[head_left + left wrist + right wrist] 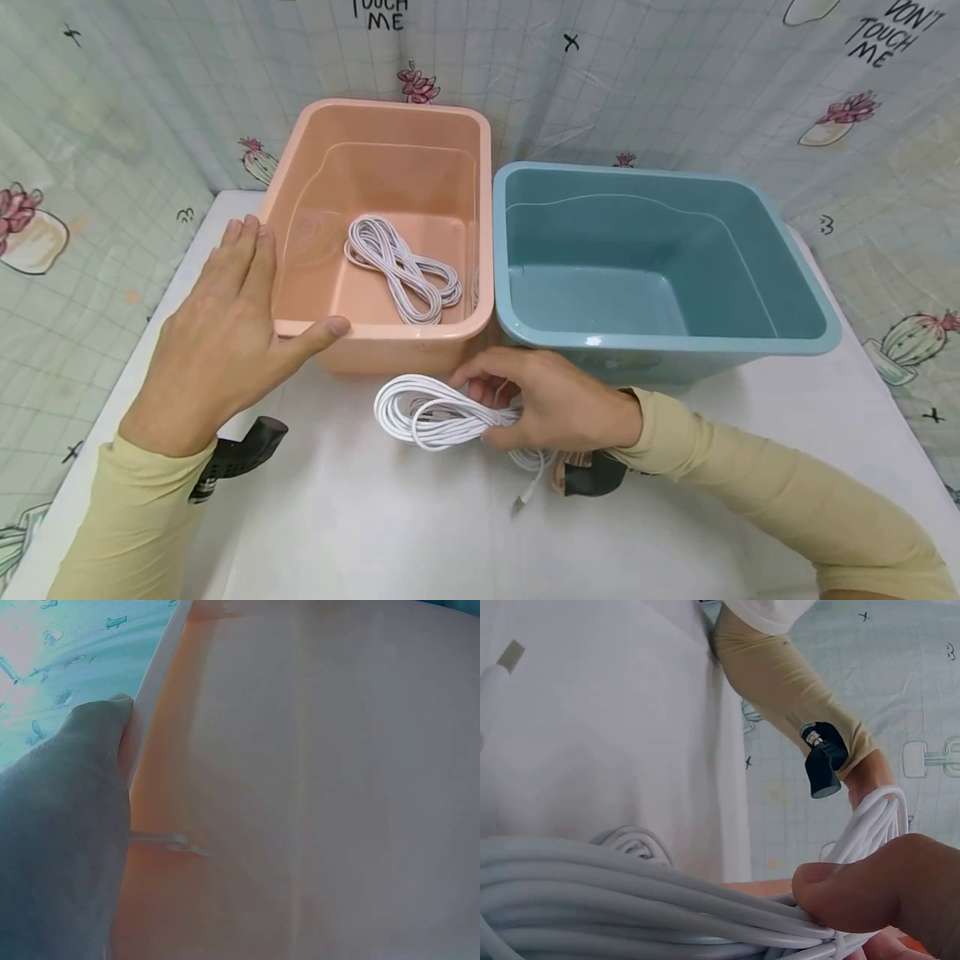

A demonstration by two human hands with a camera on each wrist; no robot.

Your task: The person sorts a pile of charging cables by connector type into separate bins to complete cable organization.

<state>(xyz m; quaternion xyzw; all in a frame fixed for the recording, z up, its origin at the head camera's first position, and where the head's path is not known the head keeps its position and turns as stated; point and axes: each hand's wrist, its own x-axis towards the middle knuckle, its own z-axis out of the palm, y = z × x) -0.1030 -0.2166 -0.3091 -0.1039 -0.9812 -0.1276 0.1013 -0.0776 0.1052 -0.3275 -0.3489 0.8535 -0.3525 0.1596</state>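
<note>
In the head view my right hand (562,400) pinches a bundled white cable (423,417) between thumb and fingers, in front of the two bins. A short end with a metal plug (520,503) hangs from it. The right wrist view shows the thumb (885,889) pressed on the cable strands close up. My left hand (213,333) rests with straight fingers on the front left corner of the peach bin (390,332), thumb along the front rim. Inside that bin lies another bundled white cable (405,271), twisted in a figure eight.
A teal bin (667,342) stands right beside the peach one, with its floor in sight. Both bins sit on a white table (375,533) against printed curtains (525,83). In the right wrist view, looped white cable (636,844) shows behind the held strands.
</note>
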